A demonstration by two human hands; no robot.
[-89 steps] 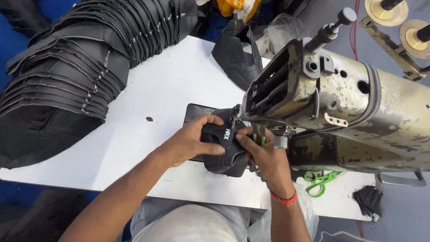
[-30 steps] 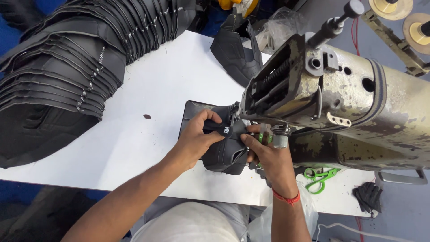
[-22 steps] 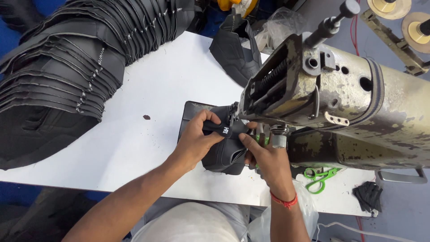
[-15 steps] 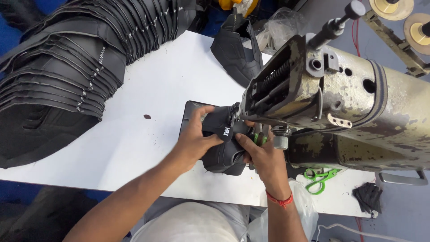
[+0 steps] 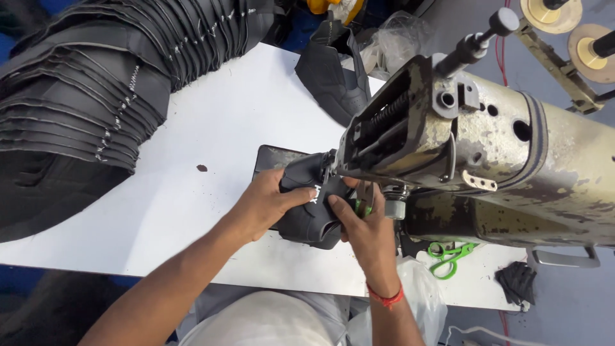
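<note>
Both my hands hold a black shoe upper piece (image 5: 312, 214) under the head of a worn, beige industrial sewing machine (image 5: 487, 154). My left hand (image 5: 266, 202) grips the piece from its left side, fingers curled over the top. My right hand (image 5: 359, 224) presses its right side close to the needle area, which the machine head hides. A red thread band sits on my right wrist. A dark flat plate (image 5: 272, 160) lies under the piece.
A long stack of black cut shoe pieces (image 5: 96, 96) fills the table's left and back. Another black upper (image 5: 336, 77) lies behind the machine. Green-handled scissors (image 5: 451, 253) and a small black scrap (image 5: 516, 282) rest on the white table (image 5: 211, 122) at the right. Thread spools stand top right.
My hands have turned and shifted the black piece slightly under the machine head. The grip of both hands stays the same.
</note>
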